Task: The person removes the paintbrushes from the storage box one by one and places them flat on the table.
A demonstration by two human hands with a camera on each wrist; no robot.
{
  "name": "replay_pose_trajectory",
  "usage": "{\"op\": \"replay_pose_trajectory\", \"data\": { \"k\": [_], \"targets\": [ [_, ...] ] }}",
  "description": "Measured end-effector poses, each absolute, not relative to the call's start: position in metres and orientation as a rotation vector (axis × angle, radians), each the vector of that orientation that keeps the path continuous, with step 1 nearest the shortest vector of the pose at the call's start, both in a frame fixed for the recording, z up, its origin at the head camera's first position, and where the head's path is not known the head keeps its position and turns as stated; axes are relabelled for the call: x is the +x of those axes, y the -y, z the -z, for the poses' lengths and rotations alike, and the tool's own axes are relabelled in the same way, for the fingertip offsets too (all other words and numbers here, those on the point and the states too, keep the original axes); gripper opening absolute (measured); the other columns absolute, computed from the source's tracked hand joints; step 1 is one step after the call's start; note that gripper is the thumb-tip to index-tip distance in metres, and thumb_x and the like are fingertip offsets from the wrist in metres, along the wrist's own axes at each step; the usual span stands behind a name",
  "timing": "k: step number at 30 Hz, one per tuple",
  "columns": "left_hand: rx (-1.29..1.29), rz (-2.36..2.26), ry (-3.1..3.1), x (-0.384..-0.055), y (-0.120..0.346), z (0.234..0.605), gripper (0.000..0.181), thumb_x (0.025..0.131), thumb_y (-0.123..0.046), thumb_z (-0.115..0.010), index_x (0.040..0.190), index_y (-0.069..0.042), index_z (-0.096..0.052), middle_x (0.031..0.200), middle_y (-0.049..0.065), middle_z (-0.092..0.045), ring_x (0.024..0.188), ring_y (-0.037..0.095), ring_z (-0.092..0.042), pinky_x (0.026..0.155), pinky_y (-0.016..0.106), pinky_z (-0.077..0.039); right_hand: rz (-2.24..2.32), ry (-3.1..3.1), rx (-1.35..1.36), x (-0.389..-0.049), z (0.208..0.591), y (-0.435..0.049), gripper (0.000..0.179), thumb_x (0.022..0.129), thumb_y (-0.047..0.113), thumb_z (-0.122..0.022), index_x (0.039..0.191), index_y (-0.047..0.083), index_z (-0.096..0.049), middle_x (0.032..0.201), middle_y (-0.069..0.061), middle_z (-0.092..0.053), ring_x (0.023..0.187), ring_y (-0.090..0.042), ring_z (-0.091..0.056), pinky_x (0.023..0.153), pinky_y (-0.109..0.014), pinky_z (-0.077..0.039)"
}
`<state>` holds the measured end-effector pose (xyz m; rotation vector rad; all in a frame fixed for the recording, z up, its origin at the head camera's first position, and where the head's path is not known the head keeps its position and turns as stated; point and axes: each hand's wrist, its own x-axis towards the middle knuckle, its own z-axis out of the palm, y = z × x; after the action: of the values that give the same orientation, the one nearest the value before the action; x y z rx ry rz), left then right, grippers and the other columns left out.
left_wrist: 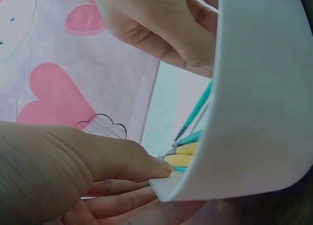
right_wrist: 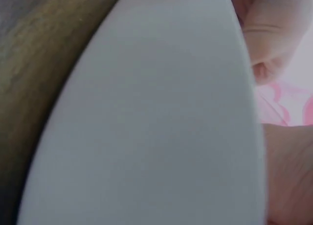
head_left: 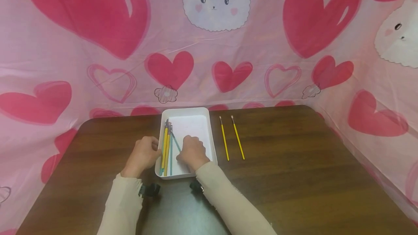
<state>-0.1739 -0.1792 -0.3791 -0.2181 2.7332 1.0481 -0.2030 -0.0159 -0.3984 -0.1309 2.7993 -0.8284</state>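
Note:
A white tray (head_left: 210, 133) stands on the table, its near wall large in both wrist views. My left hand (head_left: 142, 155) grips its left rim, thumb inside and fingers outside, as the left wrist view shows. Inside the tray, my right hand (head_left: 193, 153) holds the lower end of a teal paintbrush (head_left: 176, 141), which slants up to the left. Its fingertips are hidden behind the hand and the tray wall. Along the left wall lies a bunch of yellow paintbrushes (head_left: 165, 148) and teal paintbrushes (head_left: 171, 157), bristles toward the far end.
Two yellow paintbrushes, one nearer the tray (head_left: 224, 139) and one farther right (head_left: 238, 139), lie side by side on the brown table (head_left: 294, 177). A pink cloth (head_left: 202, 46) with hearts and rabbit faces hangs behind and along the sides.

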Motion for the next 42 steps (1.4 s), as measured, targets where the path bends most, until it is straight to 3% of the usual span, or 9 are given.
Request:
{"op": "replay_pose_trajectory", "data": {
  "k": [4, 12, 26, 33, 42],
  "targets": [
    [-0.218, -1.05, -2.73, -0.174, 0.179, 0.378, 0.046, 0.094, -0.014, -0.07, 0.135, 0.005, -0.058, 0.125, 0.026, -0.065, 0.104, 0.038, -0.066, 0.092, 0.055, -0.06, 0.853, -2.741, -0.113, -0.207, 0.395, 0.012, 0.037, 0.083, 0.021, -0.084, 0.108, 0.002, -0.065, 0.083, -0.006, -0.064, 0.073, -0.021, -0.06, 0.066, -0.034, -0.052],
    [-0.227, -1.052, -2.733, -0.173, 0.179, 0.377, 0.047, 0.094, -0.014, -0.07, 0.135, 0.005, -0.057, 0.125, 0.026, -0.064, 0.104, 0.038, -0.066, 0.092, 0.056, -0.06, 0.914, -2.742, -0.158, -0.213, 0.386, -0.003, 0.024, 0.083, 0.021, -0.083, 0.084, 0.006, -0.064, 0.076, -0.004, -0.063, 0.072, -0.021, -0.059, 0.067, -0.032, -0.052],
    [-0.222, -1.05, -2.735, -0.173, 0.179, 0.378, 0.047, 0.094, -0.013, -0.07, 0.136, 0.005, -0.057, 0.125, 0.026, -0.064, 0.105, 0.037, -0.066, 0.093, 0.056, -0.059, 1.06, -2.68, -0.111, -0.223, 0.37, -0.032, 0.014, 0.084, 0.015, -0.079, 0.084, 0.006, -0.068, 0.081, -0.007, -0.067, 0.074, -0.022, -0.063, 0.068, -0.035, -0.055],
    [-0.212, -1.054, -2.741, -0.174, 0.179, 0.378, 0.047, 0.095, -0.013, -0.069, 0.136, 0.005, -0.057, 0.125, 0.027, -0.064, 0.104, 0.038, -0.066, 0.093, 0.056, -0.059, 1.132, -2.672, -0.149, -0.225, 0.36, -0.046, 0.011, 0.083, 0.011, -0.078, 0.085, 0.003, -0.07, 0.083, -0.01, -0.07, 0.064, -0.018, -0.069, 0.064, -0.031, -0.057],
    [-0.216, -1.052, -2.747, -0.174, 0.179, 0.379, 0.046, 0.094, -0.013, -0.07, 0.135, 0.005, -0.057, 0.125, 0.026, -0.064, 0.104, 0.038, -0.066, 0.093, 0.056, -0.059, 1.153, -2.668, -0.082, -0.228, 0.351, -0.059, 0.015, 0.087, 0.017, -0.077, 0.094, 0.005, -0.071, 0.091, -0.011, -0.071, 0.066, -0.017, -0.071, 0.072, -0.036, -0.062]
  ]
}}
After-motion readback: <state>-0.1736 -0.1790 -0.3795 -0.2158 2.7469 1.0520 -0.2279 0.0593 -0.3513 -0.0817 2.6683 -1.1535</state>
